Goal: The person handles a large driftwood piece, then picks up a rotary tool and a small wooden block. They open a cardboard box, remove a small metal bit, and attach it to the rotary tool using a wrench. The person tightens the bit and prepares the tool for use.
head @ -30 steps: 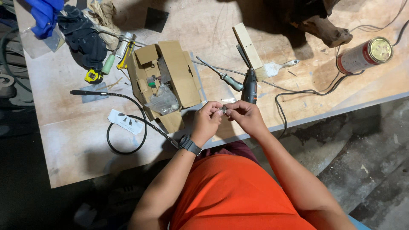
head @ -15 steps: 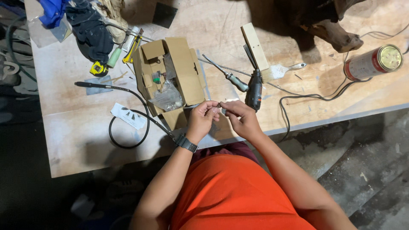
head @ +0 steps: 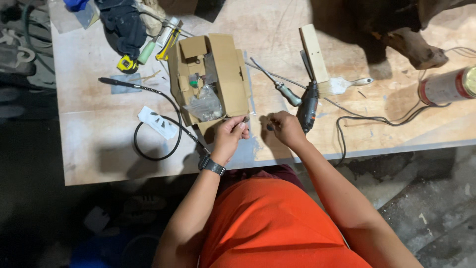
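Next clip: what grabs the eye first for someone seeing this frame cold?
The two hands at the near edge of the plywood table: the left hand pinches a small dark part by its fingertips, and the right hand is curled beside it, apart from the left. Just beyond them an open cardboard box holds small parts and a plastic bag, and a dark rotary tool lies right of the right hand.

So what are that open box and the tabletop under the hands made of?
The open box looks like plain brown corrugated cardboard: matte, with folded flaps. The tabletop seems to be unfinished plywood or similar sheet wood: pale, with faint grain, stains and a thin bare edge.
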